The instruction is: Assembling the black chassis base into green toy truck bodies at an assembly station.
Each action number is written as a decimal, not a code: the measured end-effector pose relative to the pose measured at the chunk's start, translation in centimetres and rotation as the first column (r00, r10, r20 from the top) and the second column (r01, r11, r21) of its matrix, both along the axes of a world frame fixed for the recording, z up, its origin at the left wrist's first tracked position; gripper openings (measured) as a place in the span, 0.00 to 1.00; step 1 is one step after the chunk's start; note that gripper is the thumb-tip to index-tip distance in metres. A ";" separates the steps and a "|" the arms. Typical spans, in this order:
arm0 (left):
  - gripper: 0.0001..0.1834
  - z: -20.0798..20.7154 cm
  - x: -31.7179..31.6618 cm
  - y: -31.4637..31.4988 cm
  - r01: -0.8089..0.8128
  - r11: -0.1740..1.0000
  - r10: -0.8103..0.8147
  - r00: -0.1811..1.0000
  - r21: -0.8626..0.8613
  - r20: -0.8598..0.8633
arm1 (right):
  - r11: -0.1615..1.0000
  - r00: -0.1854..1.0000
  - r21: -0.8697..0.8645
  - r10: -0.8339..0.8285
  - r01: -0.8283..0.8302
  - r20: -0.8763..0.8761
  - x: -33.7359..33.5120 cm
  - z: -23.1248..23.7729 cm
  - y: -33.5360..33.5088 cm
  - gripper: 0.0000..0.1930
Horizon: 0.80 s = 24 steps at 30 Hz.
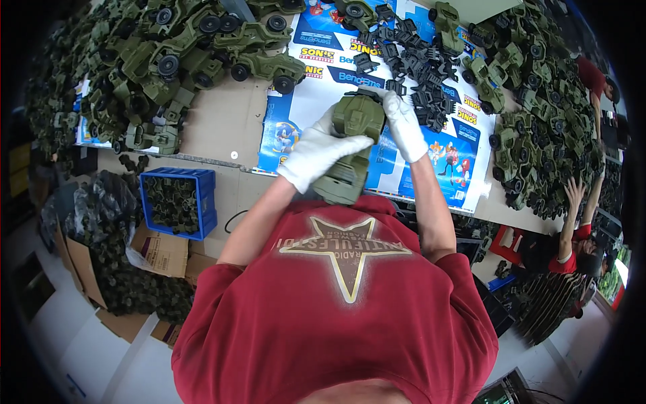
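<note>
An olive-green toy truck point(360, 116) is held up in front of my chest, its length running toward me. My left hand point(321, 153), in a white glove, is closed around its left side, with the thumb laid across the top. My right hand point(404, 126), also gloved in white, has its fingers bent against the truck's far right end. A dark strip shows at that far end by the right fingertips; whether it is a separate piece I cannot tell. Just beyond lies a heap of black plastic parts point(420, 67) on a blue and white printed sheet point(277, 111).
Piles of green toy vehicles point(168, 57) cover the table's far left, and more vehicles point(531, 148) lie at the right. A blue crate point(210, 202) of small green parts stands left of me, beside an opened cardboard box point(168, 252). Another person's arms point(572, 215) reach in at the far right.
</note>
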<state>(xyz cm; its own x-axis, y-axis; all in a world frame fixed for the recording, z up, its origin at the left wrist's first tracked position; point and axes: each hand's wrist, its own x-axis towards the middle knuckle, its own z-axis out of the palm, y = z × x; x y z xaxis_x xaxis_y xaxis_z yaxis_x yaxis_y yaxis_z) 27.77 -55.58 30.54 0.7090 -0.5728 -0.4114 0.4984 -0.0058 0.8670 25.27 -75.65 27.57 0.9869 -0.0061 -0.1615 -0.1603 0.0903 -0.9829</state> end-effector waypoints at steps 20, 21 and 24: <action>0.30 -4.5 0.5 -1.8 -0.034 0.996 0.057 0.959 -0.088 0.277 | 0.794 0.888 -0.400 -0.397 0.458 0.230 -3.0 -0.5 5.2 0.15; 0.31 -4.9 1.1 -2.1 0.001 1.000 -0.006 0.945 0.017 0.327 | 0.747 0.884 -0.473 -0.404 0.467 0.234 -2.8 -1.5 3.9 0.15; 0.27 -5.4 3.5 -0.8 -0.273 0.955 0.139 0.757 0.117 0.638 | 0.427 0.561 -0.423 -0.784 0.799 0.267 -4.0 -4.1 -7.9 0.18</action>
<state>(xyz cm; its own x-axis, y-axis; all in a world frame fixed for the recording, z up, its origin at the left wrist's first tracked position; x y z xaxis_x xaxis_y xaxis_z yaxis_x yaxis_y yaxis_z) 31.28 -56.39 25.19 0.9373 -0.3407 0.0729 -0.1357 -0.1642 0.9771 21.28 -83.56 23.49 0.5134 -0.8489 0.1262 -0.2317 -0.2787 -0.9320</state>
